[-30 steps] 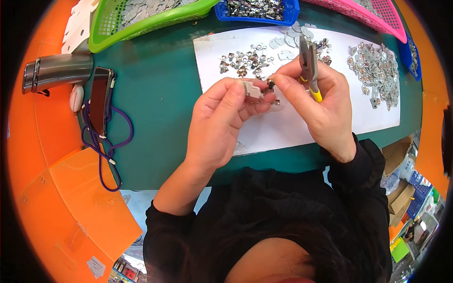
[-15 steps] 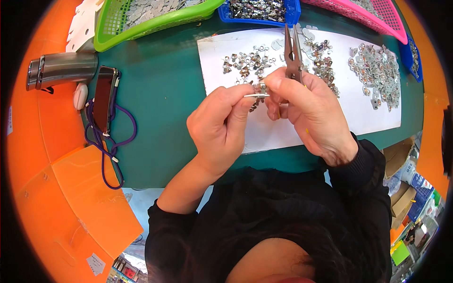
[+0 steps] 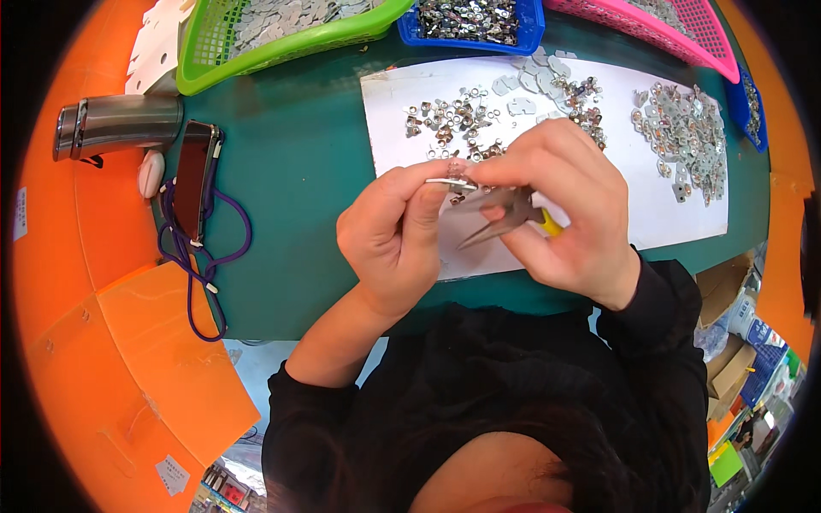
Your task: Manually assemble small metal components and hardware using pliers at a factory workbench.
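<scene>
Between thumb and fingers, my left hand (image 3: 395,231) pinches a small flat metal plate (image 3: 451,183) with a shiny fitting on it, held above the white sheet (image 3: 530,244). My right hand (image 3: 575,201) holds needle-nose pliers (image 3: 505,215) with yellow on the handle; their jaws point down and to the left. A fingertip of that hand touches the fitting at the plate's right end. Beyond my hands lie small shiny metal fittings (image 3: 462,120) and loose flat grey plates (image 3: 537,79). To the right is a pile of metal pieces (image 3: 684,137).
A green basket (image 3: 291,53) of grey plates, a blue tray (image 3: 470,41) of small metal parts and a pink basket (image 3: 684,50) line the far edge. On the left are a metal tumbler (image 3: 128,126) and a phone (image 3: 193,184) with a purple cord.
The pliers have swung from pointing up and away to pointing down and left in my right hand. My left hand still grips the plate, now slightly lower and tilted.
</scene>
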`<action>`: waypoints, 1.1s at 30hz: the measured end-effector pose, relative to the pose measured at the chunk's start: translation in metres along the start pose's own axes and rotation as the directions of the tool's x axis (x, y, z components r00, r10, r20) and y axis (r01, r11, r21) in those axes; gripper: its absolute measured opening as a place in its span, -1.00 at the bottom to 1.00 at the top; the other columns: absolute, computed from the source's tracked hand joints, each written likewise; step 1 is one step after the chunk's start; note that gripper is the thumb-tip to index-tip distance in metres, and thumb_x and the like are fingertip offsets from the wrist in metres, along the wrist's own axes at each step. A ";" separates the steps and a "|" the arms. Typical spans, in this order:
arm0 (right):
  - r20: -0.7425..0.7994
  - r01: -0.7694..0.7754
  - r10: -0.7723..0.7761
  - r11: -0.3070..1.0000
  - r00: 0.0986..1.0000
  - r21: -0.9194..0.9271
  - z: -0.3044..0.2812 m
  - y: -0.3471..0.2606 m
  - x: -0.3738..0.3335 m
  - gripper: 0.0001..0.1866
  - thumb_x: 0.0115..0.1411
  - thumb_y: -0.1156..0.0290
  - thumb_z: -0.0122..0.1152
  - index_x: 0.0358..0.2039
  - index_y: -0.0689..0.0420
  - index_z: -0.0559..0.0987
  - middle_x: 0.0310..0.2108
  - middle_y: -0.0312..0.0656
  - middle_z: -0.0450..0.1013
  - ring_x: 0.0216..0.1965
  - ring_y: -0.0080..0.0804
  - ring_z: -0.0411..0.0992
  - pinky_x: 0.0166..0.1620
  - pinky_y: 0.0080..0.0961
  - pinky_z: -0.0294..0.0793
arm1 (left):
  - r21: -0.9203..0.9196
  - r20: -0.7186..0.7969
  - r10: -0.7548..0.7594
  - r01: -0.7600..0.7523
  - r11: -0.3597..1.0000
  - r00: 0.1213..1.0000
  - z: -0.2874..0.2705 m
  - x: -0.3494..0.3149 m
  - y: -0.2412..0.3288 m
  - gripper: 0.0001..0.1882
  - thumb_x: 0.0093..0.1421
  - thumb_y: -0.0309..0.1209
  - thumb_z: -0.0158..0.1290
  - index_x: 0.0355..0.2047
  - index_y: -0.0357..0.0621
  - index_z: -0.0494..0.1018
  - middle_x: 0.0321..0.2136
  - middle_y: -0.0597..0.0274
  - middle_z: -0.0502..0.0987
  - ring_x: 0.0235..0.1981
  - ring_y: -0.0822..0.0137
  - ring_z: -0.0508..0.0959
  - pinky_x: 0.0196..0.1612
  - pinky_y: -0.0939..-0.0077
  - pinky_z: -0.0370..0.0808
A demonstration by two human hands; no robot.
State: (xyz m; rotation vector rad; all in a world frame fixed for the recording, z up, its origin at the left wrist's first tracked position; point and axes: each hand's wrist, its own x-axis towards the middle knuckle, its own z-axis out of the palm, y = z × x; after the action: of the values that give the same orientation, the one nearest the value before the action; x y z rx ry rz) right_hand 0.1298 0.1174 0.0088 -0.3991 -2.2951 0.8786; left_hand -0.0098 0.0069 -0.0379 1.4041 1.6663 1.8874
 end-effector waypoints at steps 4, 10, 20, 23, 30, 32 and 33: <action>-0.039 0.144 -0.168 0.926 0.985 -0.348 -0.013 0.005 -0.001 -0.57 -0.29 0.46 0.45 -0.28 0.09 0.65 -0.43 -0.24 0.39 -0.40 -0.26 0.38 -0.38 -0.42 0.35 | -0.192 -0.040 -0.136 0.126 0.973 0.990 -0.004 -0.008 0.000 -0.88 0.32 -0.54 0.03 -0.24 -0.34 0.54 -0.39 0.14 0.65 -0.53 0.52 0.49 -0.45 0.66 0.41; 0.028 0.186 -0.202 0.826 0.979 -0.533 -0.016 0.007 -0.003 -0.50 -0.32 0.32 0.50 -0.23 0.02 0.66 -0.42 -0.27 0.37 -0.38 -0.27 0.37 -0.30 -0.39 0.35 | -0.154 -0.058 -0.056 0.046 0.987 0.997 -0.005 -0.010 0.000 -0.87 0.32 -0.53 0.03 -0.23 -0.35 0.52 -0.43 0.15 0.63 -0.58 0.55 0.42 -0.50 0.70 0.32; 0.070 0.139 -0.121 0.825 0.990 -0.548 -0.016 0.002 -0.008 -0.52 -0.23 0.27 0.47 -0.19 0.03 0.66 -0.46 -0.31 0.34 -0.41 -0.33 0.35 -0.34 -0.39 0.33 | 0.117 -0.051 0.167 -0.160 0.980 0.985 -0.008 -0.007 -0.005 -0.84 0.29 -0.42 0.10 -0.27 -0.28 0.59 -0.62 0.22 0.50 -0.70 0.47 0.27 -0.65 0.60 0.16; 0.065 0.160 -0.152 0.786 0.986 -0.597 -0.015 0.010 -0.011 -0.57 -0.17 0.12 0.39 -0.24 -0.03 0.61 -0.46 -0.40 0.31 -0.41 -0.41 0.31 -0.35 -0.47 0.26 | 0.281 0.006 0.277 -0.267 0.922 0.961 -0.006 0.003 -0.005 -0.84 0.28 -0.41 0.12 -0.26 -0.26 0.60 -0.64 0.28 0.48 -0.72 0.46 0.27 -0.65 0.59 0.17; 0.156 0.125 -0.050 0.847 0.986 -0.517 -0.025 0.006 -0.008 -0.58 -0.20 0.25 0.44 -0.25 0.05 0.63 -0.52 -0.33 0.32 -0.47 -0.34 0.34 -0.42 -0.42 0.32 | 0.191 0.109 0.140 -0.159 0.969 0.984 -0.011 0.009 -0.001 -0.85 0.25 -0.45 0.15 -0.23 -0.25 0.61 -0.63 0.29 0.49 -0.72 0.43 0.32 -0.65 0.59 0.20; 0.159 0.107 -0.030 0.858 0.987 -0.502 -0.027 0.006 -0.007 -0.62 -0.19 0.25 0.44 -0.31 0.06 0.61 -0.53 -0.31 0.32 -0.48 -0.33 0.33 -0.42 -0.40 0.32 | 0.136 0.245 0.047 -0.082 0.987 0.968 -0.012 0.010 -0.001 -0.86 0.23 -0.50 0.14 -0.23 -0.26 0.60 -0.65 0.26 0.47 -0.72 0.45 0.32 -0.65 0.59 0.21; 0.161 0.108 -0.031 0.859 0.986 -0.500 -0.028 0.005 -0.006 -0.62 -0.19 0.25 0.44 -0.31 0.06 0.61 -0.53 -0.31 0.32 -0.48 -0.33 0.33 -0.42 -0.40 0.32 | 0.138 0.243 0.045 -0.081 0.987 0.969 -0.012 0.007 0.001 -0.86 0.23 -0.50 0.14 -0.23 -0.26 0.60 -0.65 0.26 0.47 -0.72 0.45 0.32 -0.65 0.59 0.21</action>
State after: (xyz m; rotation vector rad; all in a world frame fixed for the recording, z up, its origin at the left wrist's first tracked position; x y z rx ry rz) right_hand 0.1527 0.1317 0.0189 -0.4819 -2.6519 0.2532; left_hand -0.0220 0.0046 -0.0327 1.6867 1.6866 1.5772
